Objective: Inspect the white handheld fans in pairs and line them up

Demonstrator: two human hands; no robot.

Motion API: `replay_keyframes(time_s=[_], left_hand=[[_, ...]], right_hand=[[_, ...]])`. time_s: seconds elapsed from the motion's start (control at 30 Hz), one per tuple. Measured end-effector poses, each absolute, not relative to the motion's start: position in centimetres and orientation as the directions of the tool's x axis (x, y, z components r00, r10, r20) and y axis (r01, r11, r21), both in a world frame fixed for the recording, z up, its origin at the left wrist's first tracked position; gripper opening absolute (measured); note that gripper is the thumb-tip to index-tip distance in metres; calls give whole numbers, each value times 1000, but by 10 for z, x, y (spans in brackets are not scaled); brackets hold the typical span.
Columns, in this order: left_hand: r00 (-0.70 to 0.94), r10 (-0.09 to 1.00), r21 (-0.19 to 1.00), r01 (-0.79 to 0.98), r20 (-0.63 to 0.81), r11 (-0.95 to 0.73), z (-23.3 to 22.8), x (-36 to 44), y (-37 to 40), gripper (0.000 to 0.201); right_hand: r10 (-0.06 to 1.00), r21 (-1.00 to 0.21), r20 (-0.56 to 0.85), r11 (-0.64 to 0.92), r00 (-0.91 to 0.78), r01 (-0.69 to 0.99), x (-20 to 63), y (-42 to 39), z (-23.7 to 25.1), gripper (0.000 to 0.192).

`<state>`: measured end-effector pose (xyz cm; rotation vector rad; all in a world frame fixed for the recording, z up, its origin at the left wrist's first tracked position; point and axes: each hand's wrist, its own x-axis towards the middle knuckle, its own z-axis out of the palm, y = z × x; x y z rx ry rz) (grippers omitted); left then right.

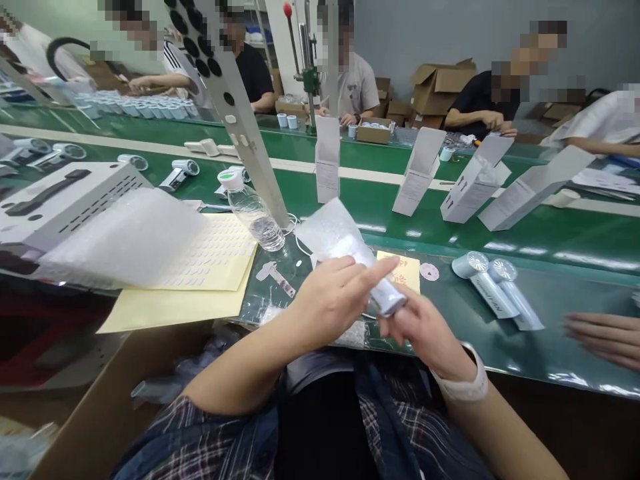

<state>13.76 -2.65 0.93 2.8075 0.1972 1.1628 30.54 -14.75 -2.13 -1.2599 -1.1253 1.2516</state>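
Observation:
A light-blue handheld device (391,299) lies slantwise between my hands, its rounded end poking out toward the right. The rest of it sits inside a translucent plastic bag (333,230). My left hand (333,293) is closed over the bagged device from above, its index finger stretched along it. At the protruding end, my right hand (417,323) grips with curled fingers from below and the right. Beneath them, a yellow note (407,270) with red handwriting is partly covered. Two similar light-blue devices with round vented heads (487,283) lie on the bench to the right.
Left are a water bottle (255,217), yellow sticker sheets (230,247), a stack of bags (135,240) and a white machine (70,207). Open white boxes (327,163) stand on the green conveyor (370,213). A co-worker's hand (605,337) reaches in at right; several people sit opposite.

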Motion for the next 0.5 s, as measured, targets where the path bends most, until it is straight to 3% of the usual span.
replay_keyframes(time_s=[0.07, 0.17, 0.27, 0.3, 0.37, 0.4, 0.43, 0.5], left_hand=[[564, 265, 308, 20, 782, -951, 23, 133, -26, 49], [412, 423, 499, -93, 807, -861, 34, 128, -21, 56], [388, 486, 568, -128, 783, -813, 35, 128, -18, 55], [398, 487, 576, -140, 777, -805, 35, 130, -19, 53], [434, 434, 549, -182, 789, -816, 33, 137, -24, 51], [452, 370, 497, -202, 811, -844, 32, 141, -27, 48], [469, 275, 414, -224, 839, -882, 31, 146, -31, 43], [498, 48, 186, -231, 866, -955, 29, 156, -36, 34]], right_hand=[[998, -994, -28, -22, -53, 111, 299, -155, -11, 69], [969, -880, 220, 148, 110, 451, 299, -160, 3, 22], [861, -780, 452, 255, 234, 571, 307, -157, 13, 23], [840, -755, 477, 242, 258, 609, 310, -156, 15, 37], [835, -698, 476, 167, 277, 696, 312, -153, 19, 86], [861, -683, 444, 145, 248, 716, 312, -151, 21, 100], [898, -700, 389, 145, 204, 699, 310, -150, 21, 100], [954, -809, 278, 167, 116, 563, 305, -145, 20, 72]])
